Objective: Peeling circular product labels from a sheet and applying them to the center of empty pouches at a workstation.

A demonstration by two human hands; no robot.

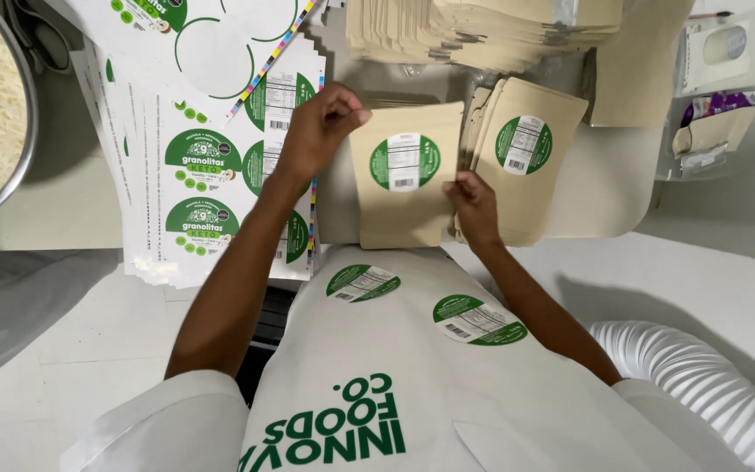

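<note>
Kraft-brown paper pouch (404, 179) with a round green-and-white label stuck on its face sits upright in the middle of the view, held over the table (63, 218) edge between both hands. Going from the left: a large metal bowl (24, 131) of pale shredded stuff sits at the far left of the table, and next to it lies a fanned stack of white sticker sheets (185, 157) printed with round green labels, some circles already peeled out. The left hand (321, 127) comes up over those sheets and its fingers are pinched together on the pouch's upper left corner. The right hand (475, 205) is at the pouch's right edge, lower down, with fingers closed on that edge. Just right of it and partly behind lies a small pile of labelled brown pouches (526, 166), the top one showing the same green round label. Above them, at the back of the table, a thick stack of unlabelled brown pouches (482, 31) is spread out. Two loose green round stickers (364, 282) cling to the person's white apron (412, 367) below the hands, and a white ribbed hose (701, 385) curves at the lower right.
</note>
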